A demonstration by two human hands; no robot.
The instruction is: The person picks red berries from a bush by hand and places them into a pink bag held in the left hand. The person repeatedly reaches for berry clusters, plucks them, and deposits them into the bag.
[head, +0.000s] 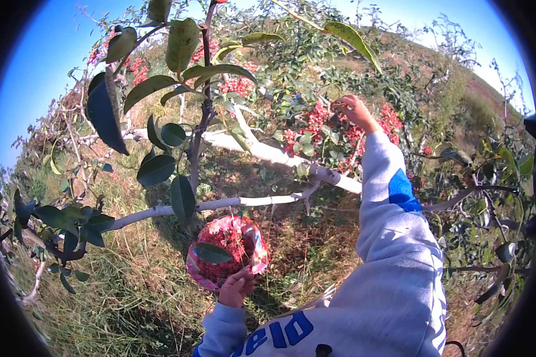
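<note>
My right hand (pixel 352 110) reaches out at upper right, its fingers at clusters of small red berries (pixel 317 117) on a leafy branch; whether they grip a cluster is too small to tell. Lower down, my left hand (pixel 238 287) is at the near rim of a round container lined with pink and red plastic (pixel 262 250), fingers bent and thumb close to them. It seems to pinch the rim, but that is not plain. Picked red berries (pixel 225 254) lie inside the container, partly hidden by a green leaf.
A thick pale branch (pixel 268 152) crosses in front of me, with a thinner one (pixel 214 204) below it, above the container. A dark upright stem (pixel 196 147) with large leaves (pixel 183 44) stands close on the left. Dry grass (pixel 129 285) covers the ground; more leafy branches (pixel 469 192) are at right.
</note>
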